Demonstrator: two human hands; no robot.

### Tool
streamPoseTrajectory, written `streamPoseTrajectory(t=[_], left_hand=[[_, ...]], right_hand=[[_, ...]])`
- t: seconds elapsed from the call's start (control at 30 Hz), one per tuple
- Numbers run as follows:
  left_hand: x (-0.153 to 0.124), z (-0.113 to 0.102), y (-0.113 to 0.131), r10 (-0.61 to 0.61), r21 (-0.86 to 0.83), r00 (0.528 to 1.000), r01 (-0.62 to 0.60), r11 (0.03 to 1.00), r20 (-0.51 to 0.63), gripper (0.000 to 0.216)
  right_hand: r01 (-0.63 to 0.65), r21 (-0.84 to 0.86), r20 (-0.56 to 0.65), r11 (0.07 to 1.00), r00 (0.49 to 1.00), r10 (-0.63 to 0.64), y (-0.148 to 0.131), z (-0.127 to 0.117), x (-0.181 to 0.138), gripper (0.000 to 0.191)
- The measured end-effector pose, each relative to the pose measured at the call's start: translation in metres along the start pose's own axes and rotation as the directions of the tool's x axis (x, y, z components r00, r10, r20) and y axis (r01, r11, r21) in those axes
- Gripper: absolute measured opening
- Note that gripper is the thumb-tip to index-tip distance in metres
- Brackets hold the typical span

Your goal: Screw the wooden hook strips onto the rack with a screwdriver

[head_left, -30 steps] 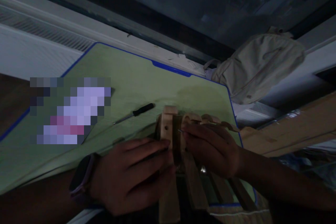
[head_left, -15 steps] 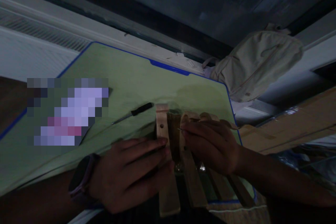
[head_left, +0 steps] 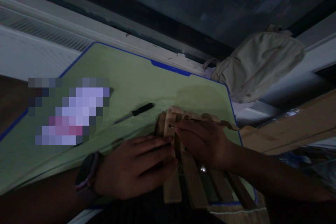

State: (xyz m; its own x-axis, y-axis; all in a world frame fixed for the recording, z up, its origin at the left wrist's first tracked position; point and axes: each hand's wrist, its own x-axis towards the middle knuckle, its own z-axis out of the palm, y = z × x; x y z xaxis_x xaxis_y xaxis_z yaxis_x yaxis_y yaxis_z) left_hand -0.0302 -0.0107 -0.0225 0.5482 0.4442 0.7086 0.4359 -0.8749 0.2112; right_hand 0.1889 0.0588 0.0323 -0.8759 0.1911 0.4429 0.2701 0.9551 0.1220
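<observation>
A slatted wooden frame [head_left: 191, 182] lies on the green mat [head_left: 136, 80] at its near right corner. My left hand [head_left: 136, 169], with a watch on the wrist, presses flat against the frame's left upright piece [head_left: 168, 122], fingers together around it. My right hand [head_left: 202, 143] pinches a small thin metal part, perhaps a screw, at a hole in that upright piece. The light is dim and the tip of the part is hard to make out.
A small black-handled screwdriver [head_left: 135, 112] lies on the mat left of the frame. A blurred-out patch [head_left: 69, 110] covers something on the mat's left. A beige bag [head_left: 257, 63] sits at the back right, a cardboard box [head_left: 294, 126] at the right.
My right hand has moved left and brought the small metal part to the hole in the upright piece. The frame has shifted slightly under my left hand.
</observation>
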Motion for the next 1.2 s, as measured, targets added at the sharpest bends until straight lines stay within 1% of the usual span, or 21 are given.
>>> streamPoseTrajectory(t=[0.17, 0.33, 0.4, 0.5, 0.57, 0.67, 0.8, 0.87, 1.0, 1.07, 1.2], left_hand=[[0.0, 0.001, 0.0, -0.001, -0.017, 1.0, 0.0, 1.0, -0.011, 0.017], [-0.001, 0.0, 0.002, -0.046, -0.091, 0.999, 0.043, 0.995, -0.028, 0.016], [-0.001, 0.0, 0.002, -0.033, -0.104, 0.999, 0.03, 0.994, -0.02, 0.017], [0.001, -0.002, 0.002, 0.004, -0.064, 1.0, -0.005, 0.998, -0.024, 0.016], [0.003, -0.003, 0.002, 0.014, -0.034, 0.999, -0.016, 0.999, -0.035, 0.015], [0.005, -0.003, 0.002, 0.007, -0.039, 1.0, -0.008, 0.999, -0.03, 0.015], [0.004, -0.002, 0.003, -0.006, -0.061, 0.999, 0.004, 0.998, -0.039, 0.015], [0.003, -0.002, 0.003, -0.01, -0.057, 1.0, 0.008, 0.998, -0.028, 0.016], [0.002, -0.003, 0.004, -0.034, -0.066, 0.999, 0.033, 0.997, -0.011, 0.017], [0.003, -0.003, 0.003, -0.026, -0.063, 0.999, 0.024, 0.998, -0.021, 0.017], [0.005, -0.003, 0.004, -0.033, -0.049, 0.999, 0.031, 0.998, -0.029, 0.018]], right_hand=[[-0.018, 0.038, 0.119, 0.999, 0.993, 0.014, -0.001, 0.004, 0.002, 0.031], [-0.098, 0.068, 0.184, 0.993, 0.979, 0.084, -0.003, 0.006, 0.003, 0.026], [-0.104, 0.076, 0.206, 0.992, 0.975, 0.086, -0.004, 0.007, 0.004, 0.026], [-0.096, 0.074, 0.238, 0.993, 0.968, 0.076, -0.005, 0.007, 0.006, 0.026], [-0.084, 0.067, 0.241, 0.994, 0.968, 0.065, -0.005, 0.007, 0.006, 0.025], [-0.074, 0.076, 0.252, 0.994, 0.966, 0.053, -0.005, 0.008, 0.006, 0.024], [-0.131, 0.179, 0.261, 0.975, 0.962, 0.081, -0.004, 0.008, 0.007, 0.018], [-0.15, 0.202, 0.263, 0.968, 0.96, 0.094, -0.004, 0.008, 0.008, 0.018], [-0.185, 0.191, 0.286, 0.964, 0.95, 0.126, -0.005, 0.01, 0.008, 0.022], [-0.194, 0.183, 0.284, 0.964, 0.949, 0.137, -0.006, 0.011, 0.007, 0.023], [-0.135, 0.107, 0.282, 0.985, 0.954, 0.1, -0.006, 0.01, 0.006, 0.021]])
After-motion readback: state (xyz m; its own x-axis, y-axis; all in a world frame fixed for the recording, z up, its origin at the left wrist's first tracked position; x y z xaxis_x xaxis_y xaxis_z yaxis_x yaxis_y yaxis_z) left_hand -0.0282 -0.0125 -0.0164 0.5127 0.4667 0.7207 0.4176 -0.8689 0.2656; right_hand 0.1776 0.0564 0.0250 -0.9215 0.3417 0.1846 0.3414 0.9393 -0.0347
